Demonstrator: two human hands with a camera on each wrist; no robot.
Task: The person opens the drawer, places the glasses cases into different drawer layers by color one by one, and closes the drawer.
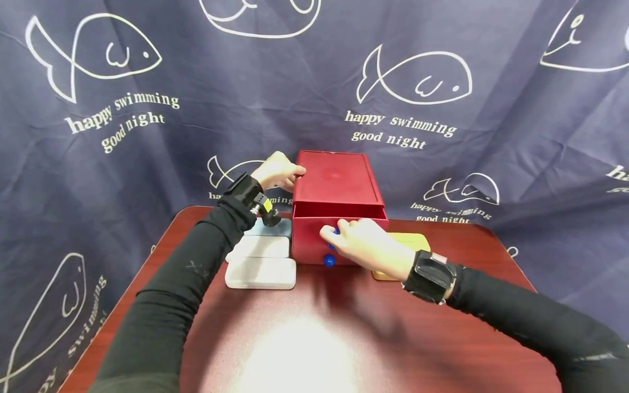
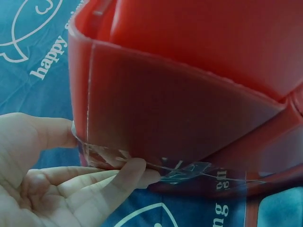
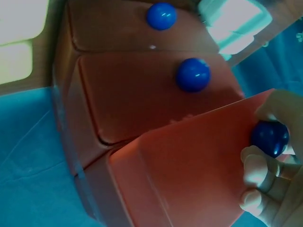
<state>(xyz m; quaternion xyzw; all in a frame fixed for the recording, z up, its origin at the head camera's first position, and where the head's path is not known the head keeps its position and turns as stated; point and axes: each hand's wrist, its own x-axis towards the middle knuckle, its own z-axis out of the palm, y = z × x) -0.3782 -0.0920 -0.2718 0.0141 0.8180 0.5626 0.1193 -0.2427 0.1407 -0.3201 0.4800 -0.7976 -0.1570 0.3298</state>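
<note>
So from my end of the feed, the right hand (image 1: 371,245) has its thumb and fingers wrapped round the blue knob (image 3: 270,138) of the top drawer (image 3: 189,156), which sticks partway out of the red cabinet (image 1: 336,177). Makes sense to me, since that knob is the only real handle on the drawer front. The left hand (image 1: 277,172) is gripping the cabinet's far left edge, thumb on one side and fingertips on the other, I'd guess to brace it so the whole light box doesn't slide along with the drawer. There's clear tape (image 2: 189,171) by those fingertips, probably there to hold the body together. I can't see what's in the drawer, only a dark gap under the cabinet's top. The two lower drawers sit pushed in, with their own blue knobs (image 3: 193,74). The cabinet stands near the far side of the table (image 1: 393,338), front facing the person, which I reckon is so the knobs are in easy reach. To its left I've got white cases (image 1: 260,273) and a blue case (image 1: 270,227) farther back, with yellow cases (image 1: 410,240) on the right, seemingly parked at the sides to leave the drawers room. Behind everything hangs a navy fish-print curtain (image 1: 295,76).
</note>
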